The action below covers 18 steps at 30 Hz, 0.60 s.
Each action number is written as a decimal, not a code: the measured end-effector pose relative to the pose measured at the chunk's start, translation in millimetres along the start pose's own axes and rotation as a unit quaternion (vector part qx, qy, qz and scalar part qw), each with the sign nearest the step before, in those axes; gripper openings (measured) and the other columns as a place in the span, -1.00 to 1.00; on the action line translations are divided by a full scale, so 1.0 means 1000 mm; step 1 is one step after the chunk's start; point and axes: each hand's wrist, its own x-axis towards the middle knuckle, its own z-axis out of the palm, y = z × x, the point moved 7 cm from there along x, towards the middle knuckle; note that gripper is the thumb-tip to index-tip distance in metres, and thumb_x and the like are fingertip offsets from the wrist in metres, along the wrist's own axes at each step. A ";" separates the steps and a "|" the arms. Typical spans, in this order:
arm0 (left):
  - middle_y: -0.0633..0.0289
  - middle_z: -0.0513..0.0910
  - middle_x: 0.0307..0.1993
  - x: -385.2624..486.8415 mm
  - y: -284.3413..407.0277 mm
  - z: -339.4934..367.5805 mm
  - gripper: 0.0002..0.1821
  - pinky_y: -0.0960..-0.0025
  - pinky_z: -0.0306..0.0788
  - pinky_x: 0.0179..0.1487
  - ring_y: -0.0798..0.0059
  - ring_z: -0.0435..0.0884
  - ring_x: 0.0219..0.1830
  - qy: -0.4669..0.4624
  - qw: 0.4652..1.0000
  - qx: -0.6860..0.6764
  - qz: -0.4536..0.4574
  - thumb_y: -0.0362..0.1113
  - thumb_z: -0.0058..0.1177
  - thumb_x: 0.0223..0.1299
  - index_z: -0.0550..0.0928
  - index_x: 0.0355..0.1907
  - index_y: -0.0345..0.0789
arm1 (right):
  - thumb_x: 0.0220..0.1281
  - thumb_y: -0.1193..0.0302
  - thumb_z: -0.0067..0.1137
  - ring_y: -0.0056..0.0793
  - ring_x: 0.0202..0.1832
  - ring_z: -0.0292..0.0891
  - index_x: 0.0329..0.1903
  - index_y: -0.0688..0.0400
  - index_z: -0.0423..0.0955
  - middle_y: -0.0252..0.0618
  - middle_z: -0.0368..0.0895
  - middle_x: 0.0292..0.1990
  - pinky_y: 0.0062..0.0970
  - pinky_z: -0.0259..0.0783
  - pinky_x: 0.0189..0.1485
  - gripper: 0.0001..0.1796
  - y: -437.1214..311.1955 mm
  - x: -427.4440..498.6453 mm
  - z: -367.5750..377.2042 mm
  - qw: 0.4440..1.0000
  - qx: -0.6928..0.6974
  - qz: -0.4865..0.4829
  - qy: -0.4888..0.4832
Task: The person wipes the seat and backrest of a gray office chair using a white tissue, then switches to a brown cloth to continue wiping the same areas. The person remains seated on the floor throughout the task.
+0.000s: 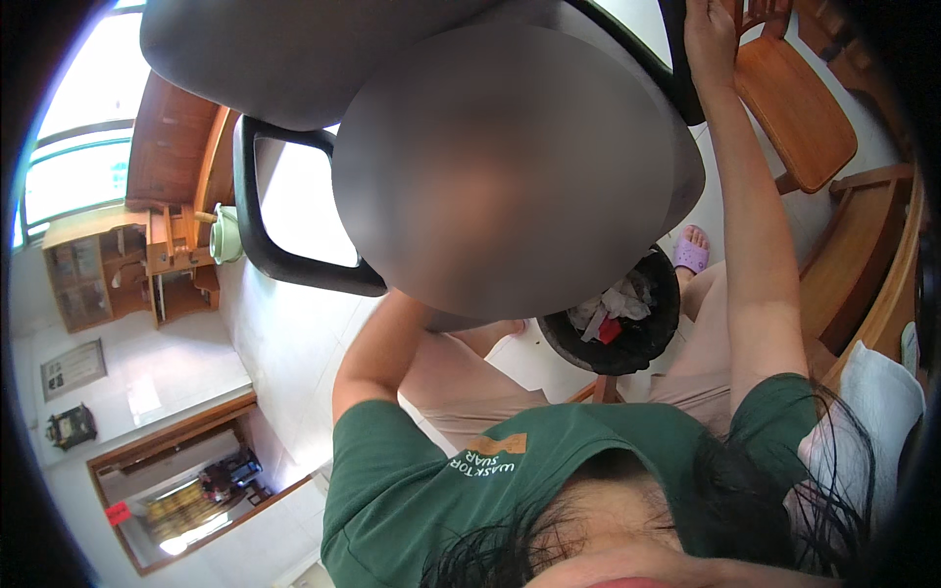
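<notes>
A grey office chair (294,59) with black loop armrests fills the upper middle, close before me. My right hand (711,33) is at the top right, closed around the black armrest (684,62) on that side. The other armrest (257,206) stands out to the left. My left forearm (397,323) reaches up into a large blurred patch over the chair. Only a faint skin-coloured smear shows there, so what my left hand touches or holds cannot be told.
A black-lined waste bin (609,320) with crumpled tissues and a red scrap stands between my legs. To the right are a wooden chair (798,110), a wooden bench (856,272) and a white cloth (875,419). Wooden cabinets (95,272) and a green bucket (226,235) are at left.
</notes>
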 end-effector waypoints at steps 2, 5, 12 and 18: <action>0.07 0.50 0.05 -0.014 0.029 -0.001 -0.55 0.01 0.32 0.11 0.07 0.42 0.11 0.002 0.998 -0.031 0.057 -0.17 0.26 0.03 0.60 0.04 -0.13 | 0.47 0.07 -0.02 -0.54 -0.31 0.40 -0.28 0.35 0.54 -0.34 0.50 -0.45 -0.46 0.35 -0.16 -0.48 0.000 0.000 0.001 1.000 -0.002 0.006 -0.003; 0.12 0.51 0.04 0.023 0.007 0.003 -0.60 0.01 0.32 0.09 0.10 0.44 0.09 0.010 0.997 -0.023 0.073 -0.22 0.24 0.05 0.60 0.01 -0.12 | 0.48 0.06 -0.02 -0.54 -0.31 0.41 -0.27 0.35 0.55 -0.33 0.51 -0.45 -0.46 0.35 -0.15 -0.48 0.002 -0.001 0.002 0.999 0.035 0.019 -0.007; 0.01 0.52 0.11 0.199 -0.139 0.025 -0.53 -0.14 0.40 0.11 -0.04 0.47 0.16 0.097 0.965 0.168 -0.175 0.15 0.03 0.29 0.55 0.15 -0.02 | 0.48 0.02 -0.03 -0.54 -0.30 0.39 -0.28 0.37 0.54 -0.32 0.50 -0.44 -0.50 0.35 -0.14 -0.43 0.005 0.000 0.002 0.999 0.048 0.000 -0.016; 0.09 0.54 0.02 0.098 0.007 0.033 -0.57 -0.03 0.38 0.10 0.05 0.46 0.10 0.059 0.995 0.023 0.079 0.00 0.23 0.15 0.63 0.08 -0.01 | 0.43 -0.11 -0.05 -0.35 -0.27 0.52 -0.26 0.40 0.58 -0.12 0.59 -0.43 -0.40 0.38 -0.09 -0.30 0.006 0.006 0.000 0.999 -0.040 -0.009 -0.008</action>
